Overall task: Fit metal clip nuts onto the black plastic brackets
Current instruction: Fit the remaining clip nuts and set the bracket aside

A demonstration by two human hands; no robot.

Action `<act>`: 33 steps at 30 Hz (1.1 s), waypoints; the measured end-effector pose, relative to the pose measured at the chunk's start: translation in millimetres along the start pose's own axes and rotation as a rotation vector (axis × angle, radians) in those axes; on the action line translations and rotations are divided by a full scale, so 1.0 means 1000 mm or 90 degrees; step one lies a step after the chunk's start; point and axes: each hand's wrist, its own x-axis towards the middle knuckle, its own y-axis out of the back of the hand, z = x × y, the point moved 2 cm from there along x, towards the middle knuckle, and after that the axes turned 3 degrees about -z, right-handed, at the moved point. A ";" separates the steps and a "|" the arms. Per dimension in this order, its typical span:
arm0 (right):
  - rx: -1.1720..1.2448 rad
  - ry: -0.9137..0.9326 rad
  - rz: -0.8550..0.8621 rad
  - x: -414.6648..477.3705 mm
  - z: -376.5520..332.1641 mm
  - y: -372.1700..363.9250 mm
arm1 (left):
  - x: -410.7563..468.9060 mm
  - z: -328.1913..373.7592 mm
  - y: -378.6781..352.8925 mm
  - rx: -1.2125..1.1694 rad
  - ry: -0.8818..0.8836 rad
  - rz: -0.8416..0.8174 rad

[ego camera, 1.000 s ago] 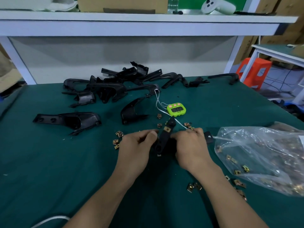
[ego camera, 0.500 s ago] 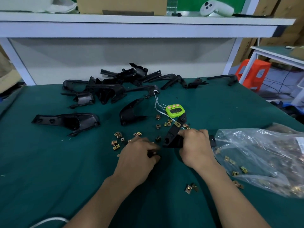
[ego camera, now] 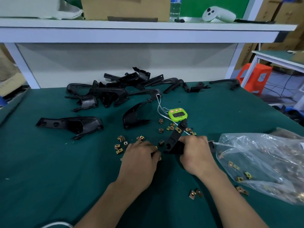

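Bracket [ego camera: 174,140] slants away, rightward (nut [ego camera: 178,130] fitted).

A green-covered bench [ego camera: 49,178] carries everything. On its far side lies a tangled heap of black plastic brackets [ego camera: 111,94]. Nearer, a lone bracket [ego camera: 70,125] lies at the left and a second bracket [ego camera: 133,115] towards the middle. A green timer [ego camera: 177,114] with a white cord [ego camera: 158,106] sits just beyond scattered brass-coloured clip nuts [ego camera: 121,143]. At the right lies a clear plastic bag [ego camera: 263,162] holding more nuts.
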 end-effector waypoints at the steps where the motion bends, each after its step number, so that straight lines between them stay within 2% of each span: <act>1: 0.026 -0.007 0.006 0.000 0.000 0.000 | -0.001 0.001 0.003 -0.030 0.042 0.031; 3: 0.084 -0.031 0.022 0.001 0.000 0.000 | -0.001 0.003 0.012 -0.090 0.145 0.092; 6: 0.097 -0.026 0.003 0.001 -0.002 -0.003 | 0.000 0.002 0.020 -0.263 0.229 0.109; 8: 0.091 -0.003 -0.019 -0.002 -0.005 -0.007 | 0.001 -0.001 0.026 -0.311 0.256 0.124; 13: 0.105 0.044 -0.082 -0.003 -0.012 -0.014 | 0.004 -0.012 0.034 -0.325 0.270 0.156; 16: 0.096 0.057 -0.099 -0.005 -0.013 -0.013 | 0.005 -0.013 0.035 -0.366 0.248 0.136; 19: 0.081 0.098 -0.060 -0.006 -0.016 -0.007 | 0.006 -0.013 0.037 -0.448 0.238 0.115; 23: -0.023 0.138 -0.034 -0.003 -0.019 -0.002 | 0.011 -0.012 0.037 -0.572 0.197 -0.004; 29: -0.049 0.127 -0.038 -0.002 -0.017 -0.004 | 0.011 -0.012 0.036 -0.696 0.235 -0.149; 33: -0.057 0.116 -0.032 -0.001 -0.016 -0.005 | 0.010 -0.014 0.040 -0.715 0.217 -0.140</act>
